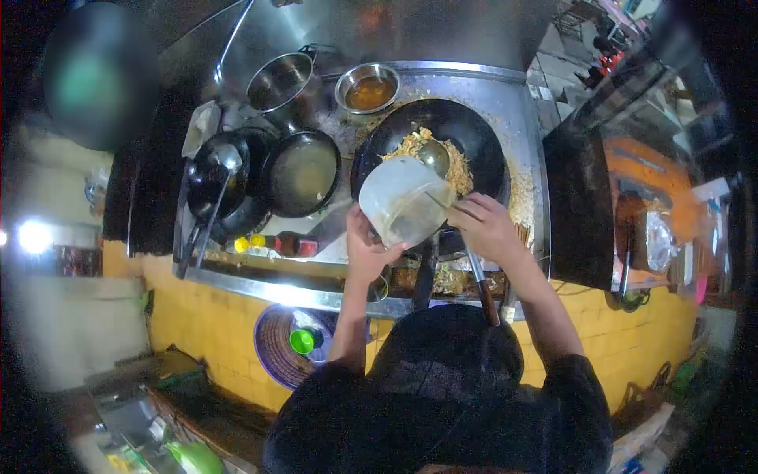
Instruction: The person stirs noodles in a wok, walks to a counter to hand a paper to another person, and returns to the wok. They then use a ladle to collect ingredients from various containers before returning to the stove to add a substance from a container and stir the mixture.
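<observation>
A whitish plastic tub (388, 189) is tipped on its side over the near part of the black wok (480, 134), its opening turned toward the right. My left hand (368, 251) grips it from the left and below. My right hand (491, 227) is closed at the tub's rim, fingertips pinched on a thin utensil (436, 199) that reaches into the opening. Inside the wok lies a heap of fried noodle-like food (459, 172). The bowl of a ladle (434, 156) rests in it, and its wood-ended handle comes out toward me below the tub.
Left of the wok, a black pan (303, 174) holds cloudy liquid. Behind stand a steel bowl (368, 93) of brown liquid and a metal pot (278, 83). Another wok (212, 178) with a ladle sits far left. Bottles (296, 245) lie near the front edge; a purple basket (272, 351) is below.
</observation>
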A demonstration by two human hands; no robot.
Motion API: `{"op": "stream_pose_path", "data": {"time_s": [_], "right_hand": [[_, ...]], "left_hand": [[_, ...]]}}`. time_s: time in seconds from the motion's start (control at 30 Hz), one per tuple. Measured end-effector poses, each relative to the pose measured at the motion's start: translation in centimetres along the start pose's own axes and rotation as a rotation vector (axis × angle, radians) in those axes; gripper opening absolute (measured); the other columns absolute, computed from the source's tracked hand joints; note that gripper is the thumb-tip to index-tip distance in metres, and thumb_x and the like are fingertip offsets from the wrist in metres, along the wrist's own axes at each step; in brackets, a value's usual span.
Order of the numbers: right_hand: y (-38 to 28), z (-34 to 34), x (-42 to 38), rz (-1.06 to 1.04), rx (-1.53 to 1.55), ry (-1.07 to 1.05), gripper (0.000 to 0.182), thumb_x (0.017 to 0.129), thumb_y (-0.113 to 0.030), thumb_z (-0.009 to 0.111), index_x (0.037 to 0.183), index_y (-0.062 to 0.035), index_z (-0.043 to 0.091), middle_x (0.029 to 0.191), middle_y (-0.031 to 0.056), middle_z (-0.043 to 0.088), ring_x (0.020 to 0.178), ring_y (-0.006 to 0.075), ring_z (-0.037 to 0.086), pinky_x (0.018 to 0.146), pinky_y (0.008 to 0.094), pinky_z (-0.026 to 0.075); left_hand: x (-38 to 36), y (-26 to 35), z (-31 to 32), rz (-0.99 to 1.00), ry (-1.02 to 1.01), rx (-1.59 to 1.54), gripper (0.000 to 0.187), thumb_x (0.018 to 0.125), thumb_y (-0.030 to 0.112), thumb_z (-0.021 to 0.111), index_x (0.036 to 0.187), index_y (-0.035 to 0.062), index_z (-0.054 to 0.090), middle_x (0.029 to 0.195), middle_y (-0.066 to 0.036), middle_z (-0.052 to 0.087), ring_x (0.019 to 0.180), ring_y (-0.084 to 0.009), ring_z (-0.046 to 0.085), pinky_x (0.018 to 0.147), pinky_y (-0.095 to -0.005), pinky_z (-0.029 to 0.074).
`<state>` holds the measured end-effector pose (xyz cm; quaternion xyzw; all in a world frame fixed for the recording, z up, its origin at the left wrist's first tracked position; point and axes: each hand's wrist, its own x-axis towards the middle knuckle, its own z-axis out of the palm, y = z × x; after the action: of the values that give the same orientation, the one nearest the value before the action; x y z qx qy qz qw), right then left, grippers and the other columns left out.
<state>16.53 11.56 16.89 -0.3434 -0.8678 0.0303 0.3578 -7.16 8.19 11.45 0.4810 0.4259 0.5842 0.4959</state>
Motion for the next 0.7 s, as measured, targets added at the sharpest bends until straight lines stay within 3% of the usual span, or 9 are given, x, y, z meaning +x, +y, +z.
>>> {"op": "stream_pose_path", "data": {"time_s": [0.07, 0.13, 0.2, 0.23, 0.3, 0.4, 0.53, 0.6, 0.7], "right_hand": [[0.1, -0.3, -0.3, 0.054, 0.063, -0.004, 0.019, 0.074, -0.005, 0.06, 0.092, -0.0096, 0.062, 0.086, 0.0078, 0.061, 0.079, 0.0281, 0.059, 0.069, 0.037, 0.05], [0.1, 0.0, -0.8, 0.103, 0.137, -0.009, 0.015, 0.077, -0.007, 0.058, 0.091, -0.0087, 0.062, 0.086, 0.0081, 0.061, 0.079, 0.0291, 0.06, 0.069, 0.0367, 0.049], [-0.5, 1.2, -1.9, 0.566, 0.349, 0.084, 0.011, 0.087, -0.011, 0.051, 0.092, -0.005, 0.06, 0.082, 0.0092, 0.061, 0.074, 0.0236, 0.06, 0.068, 0.0324, 0.048], [-1.0, 1.7, -2.2, 0.571, 0.352, 0.088, 0.011, 0.087, -0.011, 0.051, 0.092, -0.005, 0.06, 0.082, 0.0092, 0.061, 0.074, 0.0236, 0.06, 0.068, 0.0324, 0.048], [-2.3, 2.8, -2.5, 0.892, 0.629, 0.257, 0.021, 0.093, -0.018, 0.046, 0.091, -0.0012, 0.058, 0.075, 0.0079, 0.06, 0.068, 0.0143, 0.057, 0.064, 0.0274, 0.045], [-3.1, 4.8, -3.1, 1.039, 0.796, 0.408, 0.025, 0.094, -0.022, 0.046, 0.091, -0.0008, 0.058, 0.069, 0.004, 0.058, 0.065, 0.0078, 0.052, 0.059, 0.0237, 0.042], [-2.7, 6.9, -3.8, 1.118, 0.991, 0.489, 0.025, 0.094, -0.023, 0.046, 0.093, -0.0017, 0.059, 0.072, 0.0038, 0.06, 0.061, 0.0078, 0.05, 0.056, 0.0222, 0.04], [-2.3, 7.1, -3.5, 1.288, 1.116, 0.498, 0.023, 0.093, -0.022, 0.047, 0.092, -0.002, 0.058, 0.072, 0.005, 0.06, 0.06, 0.0086, 0.05, 0.055, 0.0234, 0.04], [-1.2, 7.1, -2.6, 1.255, 1.127, 0.488, 0.022, 0.093, -0.022, 0.047, 0.093, -0.0018, 0.056, 0.072, 0.0057, 0.06, 0.061, 0.0094, 0.051, 0.055, 0.0236, 0.04]], "left_hand": [[0.7, 0.4, 0.7, -0.011, -0.016, 0.006, 0.093, 0.056, 0.004, 0.079, 0.13, 0.0015, 0.024, 0.124, -0.013, 0.041, 0.116, -0.025, 0.043, 0.097, -0.0384, 0.038], [1.5, 1.3, 1.5, -0.023, -0.06, 0.009, 0.091, 0.056, 0.001, 0.078, 0.129, 0.0025, 0.024, 0.123, -0.013, 0.041, 0.116, -0.0244, 0.043, 0.095, -0.0392, 0.041], [1.9, 1.3, 2.0, -0.041, -0.093, 0.013, 0.089, 0.055, -0.003, 0.076, 0.128, 0.0035, 0.024, 0.122, -0.012, 0.041, 0.115, -0.0238, 0.042, 0.093, -0.0399, 0.043], [1.9, 1.0, 2.2, -0.04, -0.072, 0.014, 0.087, 0.056, -0.002, 0.076, 0.127, 0.0029, 0.026, 0.121, -0.012, 0.042, 0.114, -0.0233, 0.043, 0.094, -0.0388, 0.042], [1.9, 0.5, 2.5, -0.043, -0.053, 0.02, 0.086, 0.056, -0.002, 0.076, 0.126, 0.0023, 0.027, 0.12, -0.012, 0.043, 0.112, -0.0229, 0.044, 0.094, -0.0376, 0.041], [1.8, -0.1, 2.4, -0.083, -0.064, 0.013, 0.085, 0.056, 0.001, 0.078, 0.125, 0.0006, 0.027, 0.118, -0.013, 0.044, 0.11, -0.0224, 0.046, 0.094, -0.0352, 0.04], [1.5, -1.2, 1.9, -0.13, -0.002, 0.141, 0.085, 0.057, 0.005, 0.08, 0.124, -0.0007, 0.029, 0.117, -0.013, 0.044, 0.108, -0.0219, 0.047, 0.093, -0.0347, 0.04], [1.3, -1.7, 1.4, -0.186, 0.048, 0.139, 0.085, 0.057, 0.006, 0.081, 0.124, -0.0008, 0.029, 0.116, -0.013, 0.044, 0.107, -0.0216, 0.047, 0.093, -0.0345, 0.04], [1.2, -2.8, 0.2, -0.227, 0.138, 0.108, 0.082, 0.06, 0.005, 0.08, 0.123, -0.0013, 0.029, 0.117, -0.013, 0.044, 0.108, -0.0217, 0.046, 0.093, -0.0337, 0.04]]}}
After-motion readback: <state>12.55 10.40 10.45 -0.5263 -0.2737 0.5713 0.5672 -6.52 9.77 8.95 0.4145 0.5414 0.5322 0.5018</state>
